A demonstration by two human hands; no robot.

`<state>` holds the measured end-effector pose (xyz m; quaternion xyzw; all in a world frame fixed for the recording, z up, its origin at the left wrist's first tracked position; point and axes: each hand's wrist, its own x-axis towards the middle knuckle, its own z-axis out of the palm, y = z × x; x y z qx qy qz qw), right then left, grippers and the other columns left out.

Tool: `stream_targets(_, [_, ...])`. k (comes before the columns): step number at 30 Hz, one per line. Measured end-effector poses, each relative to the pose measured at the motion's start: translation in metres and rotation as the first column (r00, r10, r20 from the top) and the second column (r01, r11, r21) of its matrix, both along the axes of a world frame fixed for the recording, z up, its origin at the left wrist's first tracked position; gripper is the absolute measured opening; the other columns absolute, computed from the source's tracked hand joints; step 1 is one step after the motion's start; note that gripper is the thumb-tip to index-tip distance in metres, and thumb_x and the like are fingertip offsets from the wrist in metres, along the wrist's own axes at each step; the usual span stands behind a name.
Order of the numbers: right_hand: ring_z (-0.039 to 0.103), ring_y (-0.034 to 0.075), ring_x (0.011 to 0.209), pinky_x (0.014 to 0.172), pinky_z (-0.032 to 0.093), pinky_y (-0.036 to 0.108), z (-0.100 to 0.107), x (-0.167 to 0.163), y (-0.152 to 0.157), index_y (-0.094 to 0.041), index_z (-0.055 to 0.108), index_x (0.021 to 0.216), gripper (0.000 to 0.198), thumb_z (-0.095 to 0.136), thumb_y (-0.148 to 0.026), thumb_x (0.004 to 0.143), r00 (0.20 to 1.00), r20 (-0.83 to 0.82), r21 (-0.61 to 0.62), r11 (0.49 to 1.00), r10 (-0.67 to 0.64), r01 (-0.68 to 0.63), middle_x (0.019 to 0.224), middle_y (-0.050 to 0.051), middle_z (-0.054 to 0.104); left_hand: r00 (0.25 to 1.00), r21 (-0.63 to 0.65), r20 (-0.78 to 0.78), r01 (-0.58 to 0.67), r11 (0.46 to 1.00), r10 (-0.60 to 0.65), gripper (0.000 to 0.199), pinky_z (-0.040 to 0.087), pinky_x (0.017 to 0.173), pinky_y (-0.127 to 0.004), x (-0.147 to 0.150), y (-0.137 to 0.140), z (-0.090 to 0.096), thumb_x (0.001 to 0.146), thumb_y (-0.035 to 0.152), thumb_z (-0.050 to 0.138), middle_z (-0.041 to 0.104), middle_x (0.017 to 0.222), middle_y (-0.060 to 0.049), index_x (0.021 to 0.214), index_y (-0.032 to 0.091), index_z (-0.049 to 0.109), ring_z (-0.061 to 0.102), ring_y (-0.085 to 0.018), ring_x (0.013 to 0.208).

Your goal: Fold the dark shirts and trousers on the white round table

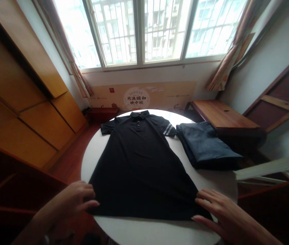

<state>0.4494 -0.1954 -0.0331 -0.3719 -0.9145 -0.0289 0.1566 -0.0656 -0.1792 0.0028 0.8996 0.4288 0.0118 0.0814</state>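
Note:
A black short-sleeved polo shirt lies spread front side up on a round white table. Its collar points toward the window, and grey stripes mark the sleeve on the right. At the hem's left corner, my left hand pinches the fabric between thumb and fingers. The opposite hem corner is gripped by my right hand, thumb on the near side and fingers on the side edge. Between the two hands the hem runs nearly straight.
Folded dark trousers or similar clothes are stacked on the table's right. Beyond stand a wooden desk and a barred window. Wooden cabinets line the left. A pale wooden bar reaches toward the table's right edge.

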Motion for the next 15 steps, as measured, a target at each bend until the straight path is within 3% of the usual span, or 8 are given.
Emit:
stream_targets(2, [0.063,0.018,0.075,0.070,0.052,0.030,0.021,-0.006,0.022,-0.019,0.070,0.093,0.031,0.051,-0.042,0.098,0.998,-0.058,-0.040,0.999,-0.018,0.016,0.084,0.007,0.066,0.998,-0.010,0.006,0.060,0.998,-0.059,0.028,0.047,0.069,-0.025,0.024,0.026,0.011,0.098,0.038,0.053,0.068,0.077,-0.001,0.083,0.022,0.071,0.065,-0.015,0.071])
stream_targets(5, [0.063,0.019,0.078,0.072,0.050,0.030,0.051,-0.018,0.081,-0.016,0.071,0.092,0.034,0.046,-0.037,0.100,0.987,-0.130,-0.085,0.993,-0.096,0.085,0.086,0.009,0.066,0.987,0.093,0.084,0.130,0.987,-0.138,0.037,0.047,0.077,-0.028,0.074,0.082,0.015,0.102,0.039,0.044,0.068,0.079,-0.004,0.085,0.020,0.071,0.064,-0.016,0.074])
stream_targets(9, [0.064,0.021,0.084,0.080,0.047,0.031,0.079,-0.034,0.192,-0.014,0.074,0.089,0.031,0.054,-0.037,0.095,0.968,-0.116,-0.189,0.962,-0.223,0.199,0.090,0.010,0.069,0.978,0.175,0.153,0.116,0.978,-0.143,0.040,0.048,0.091,-0.032,0.155,0.168,-0.007,0.103,0.042,0.040,0.070,0.100,-0.008,0.097,0.019,0.072,0.066,-0.019,0.093])
stream_targets(10, [0.064,0.020,0.083,0.079,0.046,0.029,0.082,-0.037,0.219,-0.013,0.074,0.088,0.031,0.054,-0.035,0.094,0.950,-0.106,-0.236,0.935,-0.294,0.263,0.090,0.010,0.070,0.980,0.182,0.172,0.068,0.981,-0.100,0.039,0.047,0.096,-0.034,0.172,0.186,-0.016,0.102,0.041,0.040,0.069,0.111,-0.010,0.102,0.019,0.072,0.065,-0.021,0.103])
stream_targets(12, [0.064,0.020,0.084,0.079,0.046,0.028,0.084,-0.041,0.266,-0.010,0.074,0.092,0.028,0.055,-0.030,0.093,0.880,-0.043,-0.356,0.830,-0.474,0.430,0.091,0.011,0.072,0.982,0.161,0.187,-0.046,0.986,0.016,0.039,0.041,0.107,-0.040,0.198,0.215,-0.037,0.102,0.042,0.041,0.059,0.135,-0.013,0.120,0.019,0.066,0.054,-0.025,0.125])
stream_targets(15, [0.065,0.022,0.090,0.080,0.045,0.027,0.077,-0.039,0.315,-0.005,0.074,0.094,0.023,0.058,-0.020,0.089,0.819,0.025,-0.416,0.739,-0.573,0.529,0.094,0.014,0.072,0.976,0.094,0.154,-0.171,0.981,0.155,0.052,0.028,0.115,-0.055,0.213,0.233,-0.066,0.100,0.048,0.039,0.038,0.155,-0.014,0.143,0.019,0.048,0.031,-0.031,0.144])
